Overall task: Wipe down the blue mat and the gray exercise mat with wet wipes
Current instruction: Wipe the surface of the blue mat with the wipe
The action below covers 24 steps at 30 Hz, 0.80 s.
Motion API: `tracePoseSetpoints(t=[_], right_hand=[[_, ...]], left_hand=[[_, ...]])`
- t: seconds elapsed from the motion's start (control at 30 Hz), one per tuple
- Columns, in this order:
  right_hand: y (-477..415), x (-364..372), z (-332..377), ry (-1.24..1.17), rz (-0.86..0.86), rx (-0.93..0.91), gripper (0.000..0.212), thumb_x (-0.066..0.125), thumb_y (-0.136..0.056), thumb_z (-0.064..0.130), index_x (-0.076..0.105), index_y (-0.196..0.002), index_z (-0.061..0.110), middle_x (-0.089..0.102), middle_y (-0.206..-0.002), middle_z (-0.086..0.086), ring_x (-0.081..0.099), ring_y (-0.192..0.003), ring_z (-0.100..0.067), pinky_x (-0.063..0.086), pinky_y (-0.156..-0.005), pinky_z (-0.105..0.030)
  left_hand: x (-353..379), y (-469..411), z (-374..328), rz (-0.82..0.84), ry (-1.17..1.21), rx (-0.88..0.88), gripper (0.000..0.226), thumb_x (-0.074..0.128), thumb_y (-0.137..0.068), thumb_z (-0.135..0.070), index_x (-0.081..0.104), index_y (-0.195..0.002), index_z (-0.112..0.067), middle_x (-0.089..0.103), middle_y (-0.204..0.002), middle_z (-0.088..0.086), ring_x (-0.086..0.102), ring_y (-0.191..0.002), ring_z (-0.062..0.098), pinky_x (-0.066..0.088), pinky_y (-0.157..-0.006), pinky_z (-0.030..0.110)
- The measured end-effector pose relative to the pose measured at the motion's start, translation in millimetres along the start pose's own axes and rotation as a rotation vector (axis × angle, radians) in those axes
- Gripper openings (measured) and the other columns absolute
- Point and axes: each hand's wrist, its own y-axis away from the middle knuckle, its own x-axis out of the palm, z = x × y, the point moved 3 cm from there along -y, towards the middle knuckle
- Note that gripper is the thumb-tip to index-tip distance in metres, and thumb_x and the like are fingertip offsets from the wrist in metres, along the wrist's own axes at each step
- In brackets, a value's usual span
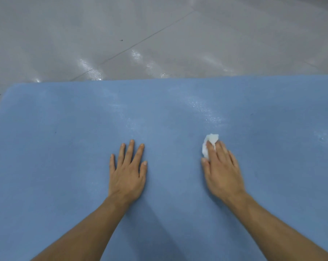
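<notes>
The blue mat lies flat on the floor and fills the lower two thirds of the head view. My left hand rests flat on it with fingers straight and spread. To its right, my right hand presses a crumpled white wet wipe onto the mat with straight fingers; most of the wipe sticks out past the fingertips. Wet, shiny streaks mark the mat beyond the wipe. The gray exercise mat is not in view.
A glossy gray floor with a thin seam line lies beyond the mat's far edge. The mat's left corner ends near the frame's left side.
</notes>
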Motion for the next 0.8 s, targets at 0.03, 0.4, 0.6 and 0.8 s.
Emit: tracePoseSetpoints(t=[0.03,0.4,0.6,0.8], right_hand=[[-6,-6,-24,0.000,-0.010,0.086,0.066,0.026,-0.102,0.044,0.038,-0.157,0.010,0.042,-0.159,-0.016,0.041,-0.146,-0.034,0.032,-0.117,-0.048],[16,-20,-67,0.005,0.009,0.150,0.074,0.024,-0.101,0.048,0.025,-0.162,0.006,0.025,-0.169,-0.014,0.026,-0.154,-0.035,0.030,-0.122,-0.051],[64,6,41,-0.023,0.095,-0.203,0.067,0.039,-0.102,0.043,0.035,-0.160,0.009,0.027,-0.169,-0.009,0.026,-0.157,-0.024,0.018,-0.125,-0.038],[65,-6,9,0.027,0.074,-0.065,0.061,0.034,-0.103,0.041,0.038,-0.157,0.013,0.033,-0.167,-0.005,0.030,-0.154,-0.022,0.017,-0.125,-0.037]], left_hand=[[0,0,-1,-0.003,0.000,0.003,0.072,0.002,-0.095,-0.059,0.014,-0.164,-0.041,-0.004,-0.173,-0.014,-0.010,-0.159,0.012,-0.004,-0.128,0.048],[2,2,-3,-0.028,-0.018,0.046,0.065,0.013,-0.100,-0.054,0.021,-0.163,-0.039,0.008,-0.173,-0.012,-0.001,-0.160,0.012,-0.001,-0.127,0.050],[4,-12,-37,-0.007,0.008,0.188,0.067,0.016,-0.098,-0.045,0.031,-0.162,-0.032,0.018,-0.172,-0.009,0.008,-0.159,0.014,0.004,-0.128,0.046],[9,-19,-62,0.015,-0.001,0.092,0.056,0.034,-0.108,-0.042,0.024,-0.163,-0.034,0.009,-0.173,-0.011,0.001,-0.159,0.013,0.000,-0.127,0.053]])
